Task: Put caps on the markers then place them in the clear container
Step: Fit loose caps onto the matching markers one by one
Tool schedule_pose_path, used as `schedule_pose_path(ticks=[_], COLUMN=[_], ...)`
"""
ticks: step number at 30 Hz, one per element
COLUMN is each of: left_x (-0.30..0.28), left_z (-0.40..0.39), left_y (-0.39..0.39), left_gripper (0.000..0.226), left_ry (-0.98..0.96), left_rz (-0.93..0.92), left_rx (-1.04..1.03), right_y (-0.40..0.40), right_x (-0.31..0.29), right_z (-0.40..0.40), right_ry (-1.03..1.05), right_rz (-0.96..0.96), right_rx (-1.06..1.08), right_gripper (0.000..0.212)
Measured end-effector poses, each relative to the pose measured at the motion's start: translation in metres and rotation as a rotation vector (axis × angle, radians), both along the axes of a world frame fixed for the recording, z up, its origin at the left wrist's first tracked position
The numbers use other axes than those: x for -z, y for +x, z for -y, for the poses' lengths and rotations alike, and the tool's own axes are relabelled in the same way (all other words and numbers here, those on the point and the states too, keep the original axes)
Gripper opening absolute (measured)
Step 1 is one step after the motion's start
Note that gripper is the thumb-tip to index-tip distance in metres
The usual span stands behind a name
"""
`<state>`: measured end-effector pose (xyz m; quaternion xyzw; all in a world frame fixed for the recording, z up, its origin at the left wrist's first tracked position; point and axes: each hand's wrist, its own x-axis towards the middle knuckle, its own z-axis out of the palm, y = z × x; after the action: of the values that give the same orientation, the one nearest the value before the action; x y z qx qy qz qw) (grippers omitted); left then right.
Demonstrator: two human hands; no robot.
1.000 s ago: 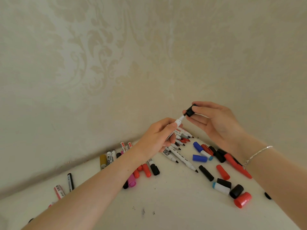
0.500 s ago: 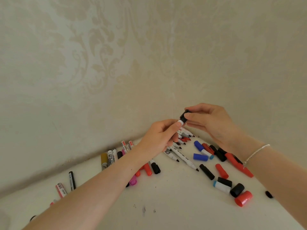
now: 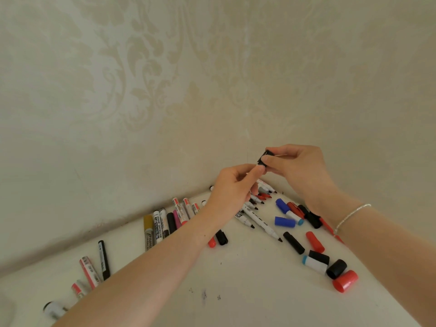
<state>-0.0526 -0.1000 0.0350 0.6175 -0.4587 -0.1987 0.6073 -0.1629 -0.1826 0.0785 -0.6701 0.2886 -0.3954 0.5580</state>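
The right hand [image 3: 297, 171] pinches a small black plastic cap [image 3: 264, 159] above the white tabletop [image 3: 247, 279]; the left hand [image 3: 233, 187], touching it, grips a thin white marker [image 3: 256, 166], mostly hidden.

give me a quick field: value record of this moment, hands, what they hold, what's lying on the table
left hand: grips a marker, mostly hidden by its fingers
right hand: pinches a black cap against the marker's end
cap state: at the marker's tip; full seating cannot be told
loose caps: blue cap, red cap, more black and red ones on the right of the table
uncapped markers: white marker and others beneath the hands
capped markers: row by the wall, including a gold marker
clear container: not in view
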Motion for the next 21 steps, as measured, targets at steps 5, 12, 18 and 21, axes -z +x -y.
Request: schedule_pose_path(ticks=[5,12,18,21], left_x=[0.017,0.029,0.048,0.054], left_z=[-0.011,-0.035,-0.040,-0.038], left_y=[0.025,0.065,0.074,0.078], left_gripper=[0.024,0.036,0.039,0.031], left_ry=[0.166,0.516,0.495,0.464], left_rz=[0.555,0.945,0.983,1.008], left_rx=[-0.038,0.085,0.043,0.031], right_y=[-0.004,-0.027,-0.054,-0.063], right_x=[0.014,0.021,0.028,0.029], right_z=[0.005,0.030,0.034,0.026], right_ry=[-0.141,-0.238,-0.254,-0.298], right_rz=[-0.303,-0.685,-1.145,-1.283], right_rx=[-0.054,-0.134,-0.343,-0.442], right_gripper=[0.010,0.009,0.011,0.010])
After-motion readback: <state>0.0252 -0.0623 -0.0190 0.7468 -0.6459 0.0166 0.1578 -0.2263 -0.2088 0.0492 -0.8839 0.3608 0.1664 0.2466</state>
